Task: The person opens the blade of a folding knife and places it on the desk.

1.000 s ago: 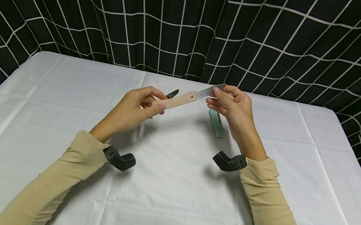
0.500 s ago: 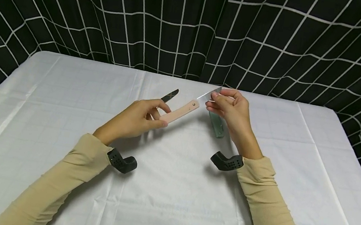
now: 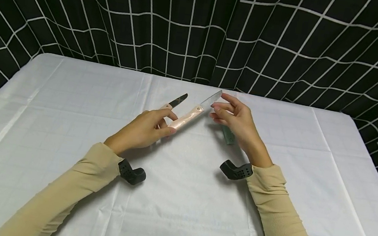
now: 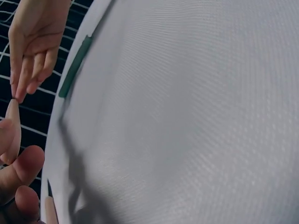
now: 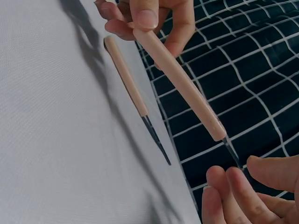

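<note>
My left hand [image 3: 149,127] grips the rear of the pale pink handle of a folding knife [image 3: 187,117], between thumb and fingers. The knife is held above the table, its blade [image 3: 211,99] swung out and pointing up and right. My right hand [image 3: 236,118] has its fingertips right at the blade's tip, thumb and index finger spread apart; in the right wrist view its fingers [image 5: 240,186] are beside the blade. A second pink-handled knife [image 3: 178,100], its dark blade out, lies on the table behind my left hand, which partly hides it.
A green folding-knife handle [image 3: 228,135] lies on the white-covered table [image 3: 179,195], partly hidden below my right hand. A dark curtain with white grid lines [image 3: 172,25] stands beyond the table's far edge. Black wrist mounts [image 3: 132,175] sit on both sleeves.
The held knife has swung to a steeper angle and lowered somewhat, its tip shifting left. My right thumb has come away from the blade. The second knife shows more as my left hand moved down and right.
</note>
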`<move>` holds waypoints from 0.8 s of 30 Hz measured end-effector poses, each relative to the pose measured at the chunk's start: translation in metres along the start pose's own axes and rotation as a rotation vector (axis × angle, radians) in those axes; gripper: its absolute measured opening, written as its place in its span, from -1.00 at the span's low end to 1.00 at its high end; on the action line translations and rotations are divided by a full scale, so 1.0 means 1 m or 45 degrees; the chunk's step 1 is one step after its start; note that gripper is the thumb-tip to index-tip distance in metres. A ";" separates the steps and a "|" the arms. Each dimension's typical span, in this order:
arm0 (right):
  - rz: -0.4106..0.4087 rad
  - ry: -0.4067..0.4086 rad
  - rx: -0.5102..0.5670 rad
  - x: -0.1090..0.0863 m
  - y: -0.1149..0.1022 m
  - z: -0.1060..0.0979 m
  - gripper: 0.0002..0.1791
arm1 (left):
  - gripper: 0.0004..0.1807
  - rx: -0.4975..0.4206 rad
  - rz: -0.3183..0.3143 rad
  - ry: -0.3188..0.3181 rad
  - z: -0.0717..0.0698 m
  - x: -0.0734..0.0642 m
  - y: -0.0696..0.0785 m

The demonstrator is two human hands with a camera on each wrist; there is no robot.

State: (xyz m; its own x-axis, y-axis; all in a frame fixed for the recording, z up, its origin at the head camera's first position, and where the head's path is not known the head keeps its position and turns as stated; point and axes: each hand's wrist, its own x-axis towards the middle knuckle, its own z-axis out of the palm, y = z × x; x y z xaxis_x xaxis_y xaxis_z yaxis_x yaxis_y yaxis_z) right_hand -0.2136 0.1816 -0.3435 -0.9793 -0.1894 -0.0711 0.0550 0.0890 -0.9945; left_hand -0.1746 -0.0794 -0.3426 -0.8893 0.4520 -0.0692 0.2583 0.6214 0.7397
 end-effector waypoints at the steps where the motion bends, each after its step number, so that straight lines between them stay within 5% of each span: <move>1: 0.009 -0.010 -0.010 0.000 0.001 0.000 -0.34 | -0.62 0.005 -0.009 0.001 0.001 0.000 0.000; 24: 0.160 -0.228 -0.137 0.002 0.014 0.007 -0.33 | -0.64 0.173 -0.068 0.073 0.014 0.006 -0.011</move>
State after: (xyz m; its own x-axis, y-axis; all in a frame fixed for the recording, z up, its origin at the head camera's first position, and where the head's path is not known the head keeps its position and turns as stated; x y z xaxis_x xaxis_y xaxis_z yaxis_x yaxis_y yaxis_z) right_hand -0.2132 0.1760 -0.3580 -0.9155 -0.3398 -0.2156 0.1437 0.2243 -0.9639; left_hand -0.1777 -0.0750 -0.3606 -0.9222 0.3811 -0.0652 0.2550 0.7263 0.6383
